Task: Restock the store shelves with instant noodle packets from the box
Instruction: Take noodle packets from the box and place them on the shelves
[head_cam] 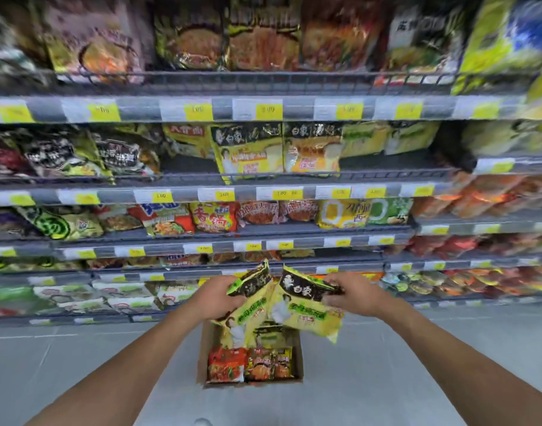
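My left hand (218, 293) grips the top edge of a yellow-green noodle packet (248, 309). In my right hand (351, 293) is a second yellow-green packet (309, 313), pinched at its black top band. Both packets hang above an open cardboard box (298, 368) on the floor, which holds red and orange noodle packets (226, 364) plus more yellow ones. Matching yellow packets (248, 155) stand on the middle shelf (186, 167), with a bare gap to their left.
Grey shelving with yellow price tags (269, 109) fills the view, stacked with several kinds of noodle packets. A second shelf unit (494, 222) adjoins on the right. The grey tiled floor (79, 364) lies around the box.
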Demonstrator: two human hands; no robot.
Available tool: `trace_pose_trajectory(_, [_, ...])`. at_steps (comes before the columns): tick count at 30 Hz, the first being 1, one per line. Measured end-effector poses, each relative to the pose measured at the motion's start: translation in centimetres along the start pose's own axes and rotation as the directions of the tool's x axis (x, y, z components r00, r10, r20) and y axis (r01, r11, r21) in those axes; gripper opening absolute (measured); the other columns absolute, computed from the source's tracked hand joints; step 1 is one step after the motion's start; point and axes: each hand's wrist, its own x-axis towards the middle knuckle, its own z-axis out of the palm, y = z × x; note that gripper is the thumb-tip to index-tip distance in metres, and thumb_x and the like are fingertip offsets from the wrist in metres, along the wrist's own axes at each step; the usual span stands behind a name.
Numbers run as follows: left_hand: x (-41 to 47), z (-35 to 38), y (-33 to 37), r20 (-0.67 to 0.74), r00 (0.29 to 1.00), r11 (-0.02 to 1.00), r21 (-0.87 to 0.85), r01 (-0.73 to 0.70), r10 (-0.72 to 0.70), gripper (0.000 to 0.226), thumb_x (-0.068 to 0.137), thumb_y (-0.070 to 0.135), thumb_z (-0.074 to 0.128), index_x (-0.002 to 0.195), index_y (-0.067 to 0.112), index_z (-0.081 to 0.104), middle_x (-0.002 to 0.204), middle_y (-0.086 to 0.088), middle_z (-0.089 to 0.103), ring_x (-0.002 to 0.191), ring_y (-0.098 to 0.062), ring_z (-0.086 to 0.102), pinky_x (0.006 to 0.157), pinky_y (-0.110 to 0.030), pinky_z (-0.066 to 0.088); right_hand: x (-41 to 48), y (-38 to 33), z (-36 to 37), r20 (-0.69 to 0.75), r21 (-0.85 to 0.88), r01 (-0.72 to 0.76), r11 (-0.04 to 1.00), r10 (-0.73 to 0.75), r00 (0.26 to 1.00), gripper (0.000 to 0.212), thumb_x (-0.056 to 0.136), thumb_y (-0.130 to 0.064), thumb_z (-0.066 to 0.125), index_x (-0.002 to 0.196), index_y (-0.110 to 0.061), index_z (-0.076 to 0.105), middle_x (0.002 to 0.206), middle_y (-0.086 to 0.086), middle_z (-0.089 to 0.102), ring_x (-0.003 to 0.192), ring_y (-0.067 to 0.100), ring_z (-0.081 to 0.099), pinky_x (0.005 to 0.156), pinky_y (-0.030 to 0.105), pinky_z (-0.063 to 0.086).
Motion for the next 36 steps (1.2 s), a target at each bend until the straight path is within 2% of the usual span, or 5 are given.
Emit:
trace_pose_trajectory(11, [-0.7, -1.6, 9.2, 0.11, 0.982, 0.984, 0.073, -0.161, 0.153, 0.076, 0.09, 0.046, 0.068, 0.154, 0.02, 0.035, 0.157, 0.003, 0.037, 0.132, -0.018, 0.05, 0.102, -0.027, 0.047, -6.0, 0.0, -7.3, -0.029, 0.066, 0.142, 0.988, -0.14, 0.99, 0.061, 0.076, -0.061, 0.075, 0.13, -0.037, 0.06, 0.139, -0.016, 0.055, 0.126, 0.005, 0.051, 0.098, 0.024, 0.042])
trace_pose_trajectory(16, [0.0, -1.8, 11.6, 0.222, 0.962, 0.984, 0.036, -0.173, 0.161, 0.077, 0.095, 0.031, 0.063, 0.158, 0.017, 0.021, 0.164, -0.001, 0.023, 0.146, -0.017, 0.033, 0.11, -0.021, 0.03, -6.2, 0.3, -8.2, -0.085, 0.287, 0.113, 0.951, -0.092, 0.992, 0.05, 0.074, -0.046, 0.085, 0.117, -0.037, 0.063, 0.129, -0.012, 0.057, 0.081, -0.015, 0.061, 0.065, 0.01, 0.049])
trace_pose_trajectory(24, [2.2, -2.8, 12.3, 0.324, 0.925, 0.963, -0.243, -0.119, 0.196, 0.08, 0.09, 0.032, 0.067, 0.158, 0.022, 0.024, 0.165, 0.002, 0.019, 0.15, -0.019, 0.023, 0.118, -0.03, 0.023, -4.2, 1.3, -7.8, -0.12, 0.746, -0.08, 0.661, 0.252, 0.96, 0.122, 0.058, -0.066, 0.086, 0.153, -0.012, 0.029, 0.156, 0.012, 0.035, 0.136, 0.027, 0.044, 0.101, 0.036, 0.046])
trace_pose_trajectory(31, [4.6, -4.8, 12.4, 0.418, 0.886, 0.91, -0.414, -0.012, 0.202, 0.066, 0.082, 0.041, 0.076, 0.14, 0.04, 0.045, 0.145, 0.008, 0.04, 0.147, -0.022, 0.027, 0.119, -0.041, 0.02, -4.3, 0.7, -7.7, 0.1, 0.937, -0.182, 0.297, 0.269, 0.958, 0.033, 0.084, -0.036, 0.078, 0.092, -0.011, 0.058, 0.114, 0.015, 0.072, 0.118, 0.036, 0.063, 0.102, 0.058, 0.048])
trace_pose_trajectory(36, [5.4, -5.8, 12.2, 0.453, 0.876, 0.88, -0.469, 0.075, 0.167, 0.042, 0.079, 0.047, 0.075, 0.117, 0.047, 0.056, 0.147, 0.009, 0.042, 0.144, -0.019, 0.029, 0.117, -0.042, 0.023, -3.9, 1.0, -8.4, 0.116, 0.978, -0.145, 0.151, 0.183, 0.976, 0.066, 0.077, -0.016, 0.083, 0.131, 0.008, 0.054, 0.125, 0.025, 0.066, 0.118, 0.036, 0.063, 0.103, 0.051, 0.05])
